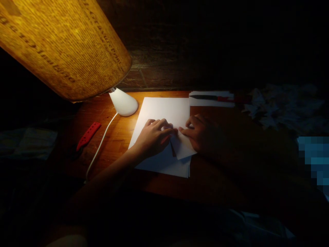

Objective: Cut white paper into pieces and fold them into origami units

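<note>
So we're at the wooden desk (115, 137) under lamplight, and the near edge is pretty much lost in the dark. Closest to us is the stack of white paper (164, 161), sitting mid-desk. On top of it lies our folded sheet (183, 145), a pointed flap already creased into it, so we'd guess a few folds are done and plenty remain, since it's no finished shape yet. Our left hand (153, 137) has its fingers curled, tips pressing down on the fold. Our right hand (200, 133) sits in shadow, fingertips pinching the sheet's top edge. Off toward the left edge there's a red tool (88, 136) and the lamp's white cord (100, 144). Further back sit the white lamp base (123, 102), another paper with a red pen (221, 98) at the far edge, and the glowing lampshade (64, 44).
</note>
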Demonstrator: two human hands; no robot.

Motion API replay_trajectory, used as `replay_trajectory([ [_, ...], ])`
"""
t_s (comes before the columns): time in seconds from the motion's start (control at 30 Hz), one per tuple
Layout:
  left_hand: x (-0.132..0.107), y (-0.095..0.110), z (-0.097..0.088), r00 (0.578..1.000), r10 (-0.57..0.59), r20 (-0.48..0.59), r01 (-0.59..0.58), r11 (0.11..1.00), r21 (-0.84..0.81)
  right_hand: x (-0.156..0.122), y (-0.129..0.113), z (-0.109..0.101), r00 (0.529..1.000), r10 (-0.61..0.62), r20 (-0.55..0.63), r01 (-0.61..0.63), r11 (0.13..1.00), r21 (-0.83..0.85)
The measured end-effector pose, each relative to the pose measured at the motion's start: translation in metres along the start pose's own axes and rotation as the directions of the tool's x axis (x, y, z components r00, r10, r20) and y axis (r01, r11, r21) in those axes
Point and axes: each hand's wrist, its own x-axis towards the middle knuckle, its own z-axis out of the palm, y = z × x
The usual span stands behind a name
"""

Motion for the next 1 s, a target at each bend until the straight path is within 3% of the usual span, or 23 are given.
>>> replay_trajectory([
  [0.3,0.001,0.001,-0.001,1.0,-0.007,-0.001,0.007,1.0,-0.003,-0.004,-0.003,-0.015,0.996,0.041,0.077,-0.035,0.997,-0.075],
  [0.7,0.002,0.003,0.0,0.999,0.023,0.048,-0.026,0.998,0.064,-0.012,-0.003,-0.015,0.997,0.069,0.031,-0.068,0.997,-0.038],
  [0.9,0.002,0.001,0.002,0.997,0.046,0.057,-0.051,0.994,0.091,-0.013,-0.006,-0.007,0.994,-0.069,-0.087,0.079,0.99,0.113],
  [1.0,0.002,0.0,0.003,0.998,0.063,0.024,-0.065,0.993,0.1,-0.013,-0.011,-0.003,0.991,-0.116,-0.065,0.124,0.981,0.151],
])
